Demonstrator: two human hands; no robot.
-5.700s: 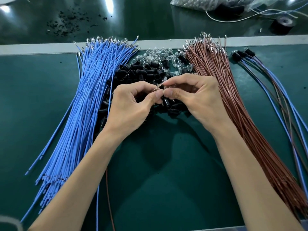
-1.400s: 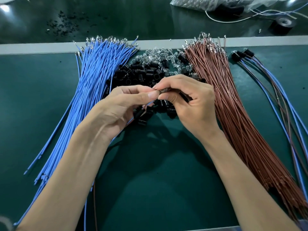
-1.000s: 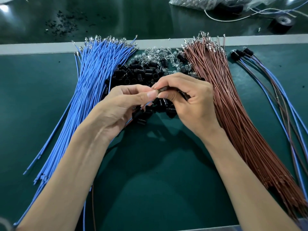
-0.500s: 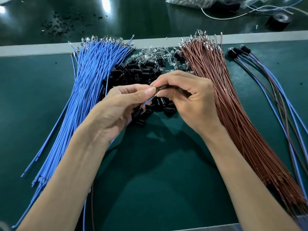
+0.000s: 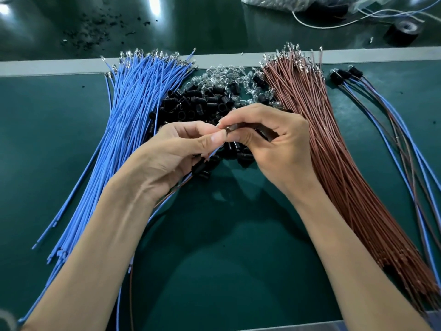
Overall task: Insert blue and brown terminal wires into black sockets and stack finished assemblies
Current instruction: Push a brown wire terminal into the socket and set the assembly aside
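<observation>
Where both hands meet, left hand [image 5: 176, 156] fingers [image 5: 214, 139] pinch the ends of one blue wire [image 5: 213, 154] and one brown wire [image 5: 130, 297]. Both wires run down-left under the palm. Right hand [image 5: 276, 149] fingers [image 5: 238, 117] pinch a small dark part [image 5: 232, 127], long axis roughly left-right, end toward the left fingertips; exact type unclear. Just behind lies a heap of short glossy black sockets [image 5: 202, 103], tubular, then clear bulbs [image 5: 226, 75]. Blue wire bundle [image 5: 133, 111] fans left and brown wire bundle [image 5: 334, 151] right, metal terminals pointing away. Finished assemblies [image 5: 346, 75] lie far right on the matte green bench [image 5: 214, 259], black heads at the far end.
</observation>
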